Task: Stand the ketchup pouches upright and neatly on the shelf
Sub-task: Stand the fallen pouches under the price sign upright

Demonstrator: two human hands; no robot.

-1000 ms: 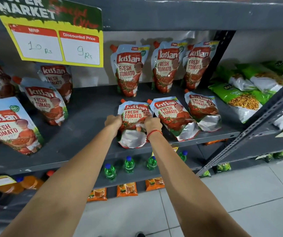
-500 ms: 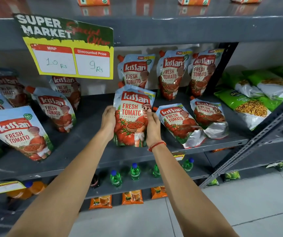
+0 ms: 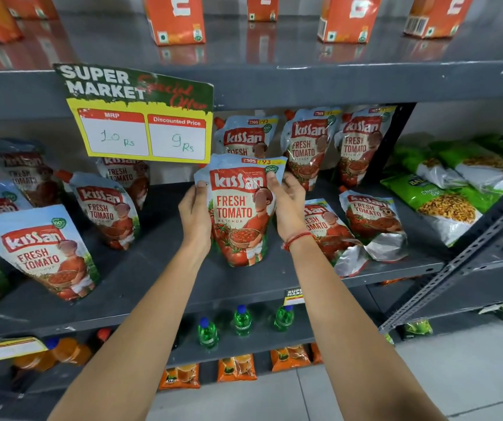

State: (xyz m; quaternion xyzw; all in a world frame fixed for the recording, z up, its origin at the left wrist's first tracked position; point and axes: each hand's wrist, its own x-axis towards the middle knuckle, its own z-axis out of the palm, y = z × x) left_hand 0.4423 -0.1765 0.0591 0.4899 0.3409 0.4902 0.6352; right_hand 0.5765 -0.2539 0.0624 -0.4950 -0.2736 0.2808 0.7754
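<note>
On the grey shelf [image 3: 159, 278], toward its left end, several ketchup pouches [image 3: 44, 253] already stand upright, leaning slightly, some near the front edge and others back by the wall under the yellow price sign [image 3: 141, 123]. Moving to the middle, the held pouch [image 3: 241, 214] has changed most: a second ago it lay slumped on its back near the front edge, half a second ago it was being tipped up, and it is now vertical, label facing out, its base on or just above the shelf board, which I cannot tell apart from here. The left hand [image 3: 195, 217] clasps its left side with the thumb over the upper corner, and the right hand [image 3: 289, 208] closes on the right side, fingertips at the top seam, so the pouch sits squarely between both palms. This one looks nearly finished; it likely needs only settling on its gusset and lining up with the standing back row [image 3: 308, 147] behind it. Further right, two fallen pouches [image 3: 362, 226] lie flat near the front edge, silver bases showing, so that work remains. Beyond them, at the right end, lie green snack bags [image 3: 447, 202].
</note>
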